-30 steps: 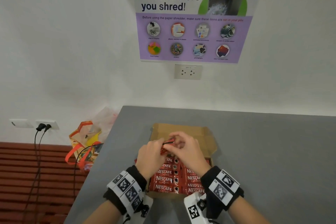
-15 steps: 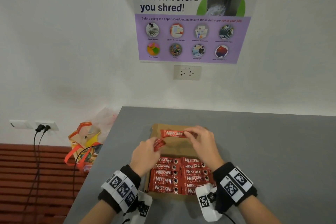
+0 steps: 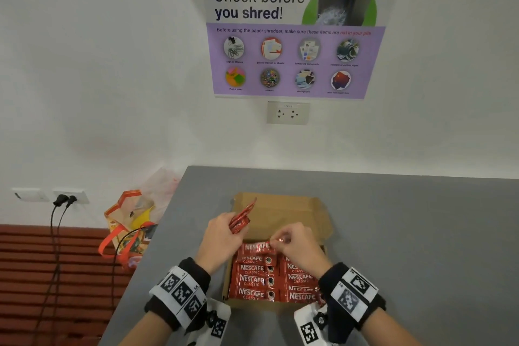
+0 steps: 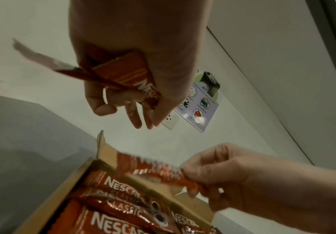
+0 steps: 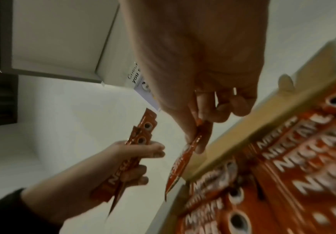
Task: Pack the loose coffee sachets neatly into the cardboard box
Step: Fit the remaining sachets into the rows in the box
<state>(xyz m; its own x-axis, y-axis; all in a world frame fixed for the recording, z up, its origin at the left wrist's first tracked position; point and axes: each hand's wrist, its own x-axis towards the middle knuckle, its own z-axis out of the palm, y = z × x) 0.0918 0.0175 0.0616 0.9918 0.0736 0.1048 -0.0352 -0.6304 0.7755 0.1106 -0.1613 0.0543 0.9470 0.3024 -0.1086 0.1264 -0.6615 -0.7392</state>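
Observation:
An open cardboard box [image 3: 283, 209] lies on the grey table [image 3: 393, 233], its near part filled with two columns of red Nescafe sachets [image 3: 252, 281]. My left hand [image 3: 222, 233] hovers over the box's left edge and grips a small bunch of sachets [image 3: 241, 219], seen close in the left wrist view [image 4: 123, 76] and in the right wrist view [image 5: 137, 142]. My right hand [image 3: 292, 241] pinches the end of a single sachet [image 3: 257, 247] just above the far end of the left column; the same single sachet [image 4: 153, 171] [image 5: 185, 158] shows in both wrist views.
The box's lid flap [image 3: 280, 205] lies open toward the wall. A colourful bag [image 3: 129, 222] stands on the floor left of the table, beside black cables [image 3: 56, 233] plugged into a wall socket. The table's left edge runs close to the box.
My right hand has brought the single sachet from above the far, bare part of the box down toward me, onto the far end of the left column. My left hand rose slightly with its bunch.

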